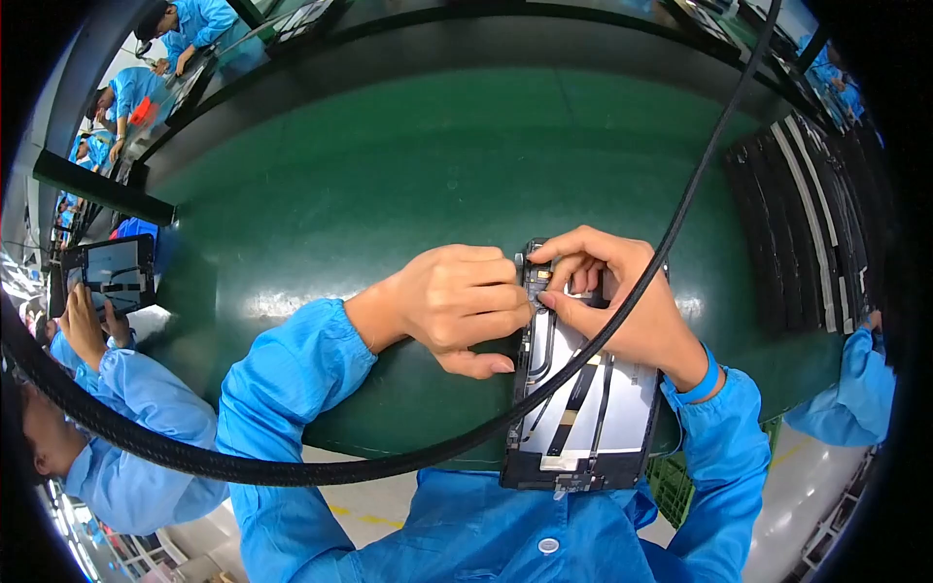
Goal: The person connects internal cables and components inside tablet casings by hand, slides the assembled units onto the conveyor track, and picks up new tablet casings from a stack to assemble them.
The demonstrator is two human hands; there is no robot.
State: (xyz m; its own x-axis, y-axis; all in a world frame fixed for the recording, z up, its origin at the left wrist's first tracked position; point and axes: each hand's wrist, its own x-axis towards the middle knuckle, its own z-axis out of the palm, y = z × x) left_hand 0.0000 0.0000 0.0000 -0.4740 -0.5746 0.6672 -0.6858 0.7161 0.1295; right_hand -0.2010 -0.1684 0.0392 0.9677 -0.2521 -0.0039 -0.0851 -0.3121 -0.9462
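Note:
An opened tablet (pixel 632 408) lies near the table's front edge, its pale inner panel showing with black flat cables across it. My right hand (pixel 617 287) reaches over its upper part. The thumb and index fingertip bend round the top left corner, and the other fingers are curled in. Against the upper left edge of the tablet is my left hand (pixel 462 306), fingers folded and thumb stretched out below. Whatever its fingertips hold is hidden. A blue wrist strap (pixel 702 384) circles my right wrist.
A thick black cable (pixel 292 473) sweeps across the view, over the tablet. Black slabs (pixel 797 228) stand in a row on the green table (pixel 389 175) at right. At left, a co-worker (pixel 136 418) holds another opened tablet (pixel 109 277). More people in blue sit farther off.

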